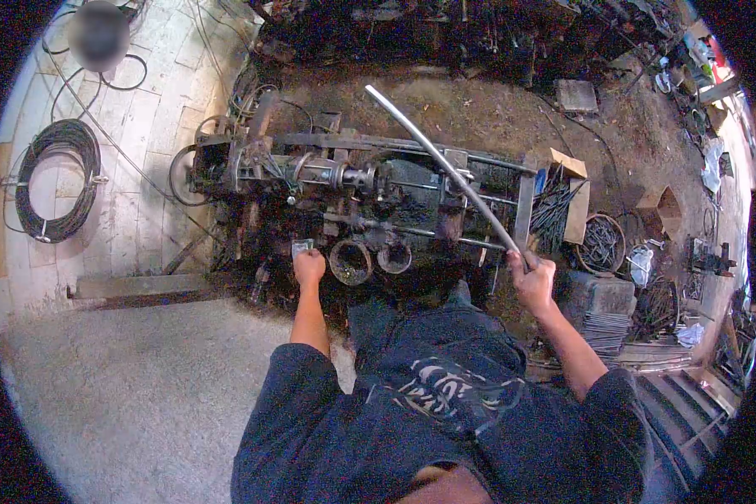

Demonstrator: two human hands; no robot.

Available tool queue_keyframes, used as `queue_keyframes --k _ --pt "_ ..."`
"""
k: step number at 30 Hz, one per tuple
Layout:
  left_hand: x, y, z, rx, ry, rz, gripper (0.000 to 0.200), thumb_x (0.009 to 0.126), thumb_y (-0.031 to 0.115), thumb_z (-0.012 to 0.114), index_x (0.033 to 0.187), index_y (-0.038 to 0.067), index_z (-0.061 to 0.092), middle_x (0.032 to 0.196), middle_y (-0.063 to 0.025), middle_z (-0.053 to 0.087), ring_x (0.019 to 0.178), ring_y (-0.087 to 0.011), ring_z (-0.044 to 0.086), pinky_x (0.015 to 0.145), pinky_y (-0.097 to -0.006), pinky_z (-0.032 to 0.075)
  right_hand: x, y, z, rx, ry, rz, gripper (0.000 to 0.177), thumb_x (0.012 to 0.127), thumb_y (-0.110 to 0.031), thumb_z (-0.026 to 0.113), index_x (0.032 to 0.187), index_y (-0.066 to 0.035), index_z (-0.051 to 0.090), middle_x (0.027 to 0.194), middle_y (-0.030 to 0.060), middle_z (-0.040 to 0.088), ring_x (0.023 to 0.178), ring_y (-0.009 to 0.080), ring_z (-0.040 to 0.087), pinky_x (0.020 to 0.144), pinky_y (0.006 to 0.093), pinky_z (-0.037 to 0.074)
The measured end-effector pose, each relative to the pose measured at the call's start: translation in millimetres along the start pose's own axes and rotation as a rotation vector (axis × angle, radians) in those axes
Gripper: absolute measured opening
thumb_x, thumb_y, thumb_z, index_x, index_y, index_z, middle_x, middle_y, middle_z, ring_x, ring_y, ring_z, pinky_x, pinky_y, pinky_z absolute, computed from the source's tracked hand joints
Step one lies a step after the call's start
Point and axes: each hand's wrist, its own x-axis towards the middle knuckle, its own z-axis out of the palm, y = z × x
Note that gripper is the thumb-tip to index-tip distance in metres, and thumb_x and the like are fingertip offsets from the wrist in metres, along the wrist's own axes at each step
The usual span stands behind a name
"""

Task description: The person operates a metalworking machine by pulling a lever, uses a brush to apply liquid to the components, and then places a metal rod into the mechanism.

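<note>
My right hand [533, 284] is wrapped round the lower end of a long, shiny metal rod [437, 156], which slants up and left over the machine. My left hand [309, 266] is closed at the machine's near side, its fingers on a small pale rectangular thing [302, 246] whose kind I cannot make out. The dark, greasy machine [332, 174] with a spindle and long rails stretches across in front of me. Just right of my left hand are two round tins [350, 262] with dark contents.
A cardboard box [576, 202] of thin metal pieces stands at the machine's right end, near a round basket [620, 239] of metal parts. A stack of rods [606, 333] lies at right. On the left wall hangs a coil of black cable [27, 181].
</note>
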Motion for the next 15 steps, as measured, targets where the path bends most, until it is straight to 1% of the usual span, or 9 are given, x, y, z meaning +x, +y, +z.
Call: queue_keyframes --k 2,4,7,9,11,13,15 --pt "0.5 -6.0 4.2 0.002 0.005 0.009 0.034 0.084 0.028 0.050 0.091 -0.001 0.066 0.094 -0.0254 0.062 0.090 -0.0413 0.058 0.080 -0.0463 0.045 -0.3 -1.2 -0.9 -0.043 -0.012 -0.026 0.022 0.080 -0.025 0.066 0.078 -0.003 0.067 0.055 0.0203 0.054 0.047 0.0354 0.054 0.044 0.0383 0.042" --pt "3.9 -6.2 5.8 -0.002 0.036 0.058 0.033 0.084 0.028 0.051 0.089 -0.001 0.066 0.093 -0.0255 0.062 0.090 -0.0415 0.058 0.080 -0.0465 0.045 -0.5 -4.2 -1.8 -0.043 -0.001 -0.025 0.022 0.080 -0.026 0.066 0.078 -0.003 0.067 0.054 0.0198 0.054 0.046 0.0347 0.054 0.044 0.0380 0.042" --pt "-6.9 5.4 -2.7 -0.021 0.037 0.002 0.033 0.083 0.027 0.050 0.089 -0.001 0.067 0.092 -0.0257 0.062 0.090 -0.0416 0.058 0.081 -0.0465 0.045 -0.8 -3.3 -1.7 -0.042 0.012 -0.010 0.023 0.080 -0.027 0.067 0.078 -0.004 0.067 0.053 0.0186 0.053 0.044 0.0334 0.054 0.044 0.0374 0.042" --pt "-1.4 -2.1 4.6 -0.015 0.060 0.012 0.033 0.083 0.027 0.050 0.088 -0.001 0.066 0.092 -0.0258 0.062 0.090 -0.0417 0.058 0.081 -0.0466 0.045 -1.7 -0.7 0.5 -0.036 0.014 0.001 0.024 0.080 -0.027 0.067 0.077 -0.003 0.067 0.052 0.0179 0.053 0.043 0.0327 0.053 0.043 0.0372 0.042" --pt "7.2 -3.8 10.8 -0.013 0.083 0.030 0.033 0.082 0.027 0.050 0.088 -0.001 0.066 0.091 -0.0258 0.062 0.091 -0.0419 0.058 0.081 -0.0467 0.045 -1.0 4.5 2.3 -0.024 0.054 -0.044 0.024 0.080 -0.027 0.067 0.075 -0.003 0.068 0.050 0.0172 0.053 0.041 0.0319 0.053 0.043 0.0367 0.042" --pt "4.0 -4.7 7.3 -0.018 0.032 0.027 0.033 0.082 0.026 0.050 0.087 -0.002 0.066 0.091 -0.0258 0.062 0.091 -0.0423 0.058 0.080 -0.0470 0.045 -2.7 4.4 2.2 -0.042 0.040 -0.026 0.024 0.079 -0.027 0.067 0.075 -0.003 0.067 0.050 0.0173 0.053 0.041 0.0319 0.053 0.042 0.0367 0.041" --pt "-1.3 4.7 1.7 -0.001 0.045 0.011 0.032 0.082 0.025 0.050 0.086 -0.002 0.066 0.091 -0.0257 0.062 0.090 -0.0424 0.058 0.080 -0.0469 0.045 -1.7 5.9 2.1 -0.061 0.035 -0.014 0.024 0.079 -0.027 0.068 0.075 -0.003 0.067 0.050 0.0174 0.052 0.041 0.0319 0.053 0.042 0.0368 0.041"
